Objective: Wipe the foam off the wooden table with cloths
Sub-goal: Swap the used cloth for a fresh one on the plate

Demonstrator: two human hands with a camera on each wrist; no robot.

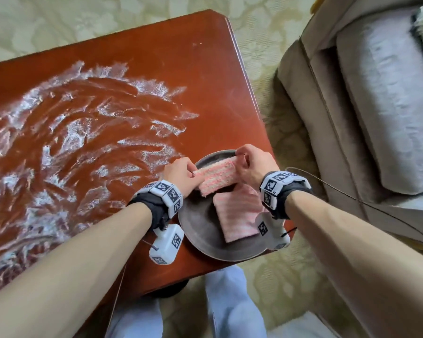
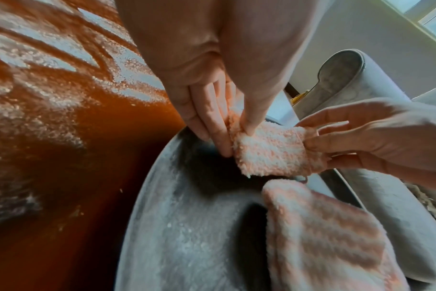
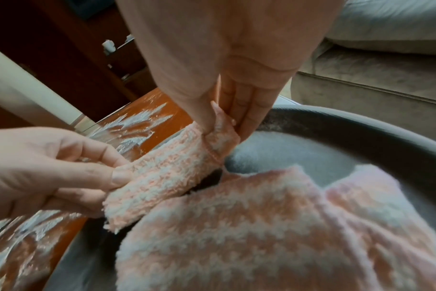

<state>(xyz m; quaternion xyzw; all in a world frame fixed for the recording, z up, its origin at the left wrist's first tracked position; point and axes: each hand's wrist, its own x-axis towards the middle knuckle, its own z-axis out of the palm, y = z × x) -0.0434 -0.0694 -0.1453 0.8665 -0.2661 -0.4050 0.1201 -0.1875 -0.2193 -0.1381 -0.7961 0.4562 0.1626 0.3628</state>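
A pink-and-white fluffy cloth [image 1: 216,176] is held stretched over a round grey metal tray [image 1: 198,230]. My left hand [image 1: 181,174] pinches its left end, and my right hand [image 1: 248,164] pinches its right end. The left wrist view shows the cloth [image 2: 271,151] between my left hand [image 2: 219,133] and right hand [image 2: 336,145]. The right wrist view shows the cloth [image 3: 167,175] pinched by my right hand [image 3: 222,126] and left hand [image 3: 107,173]. A second folded pink cloth [image 1: 237,215] lies in the tray. White foam [image 1: 66,132] is smeared over the wooden table [image 1: 181,57].
The tray sits at the table's near right corner. A beige sofa [image 1: 340,118] with a pale grey cushion [image 1: 388,98] stands to the right. Patterned carpet [image 1: 266,69] lies between table and sofa. A thin cable [image 1: 352,198] runs from my right wrist.
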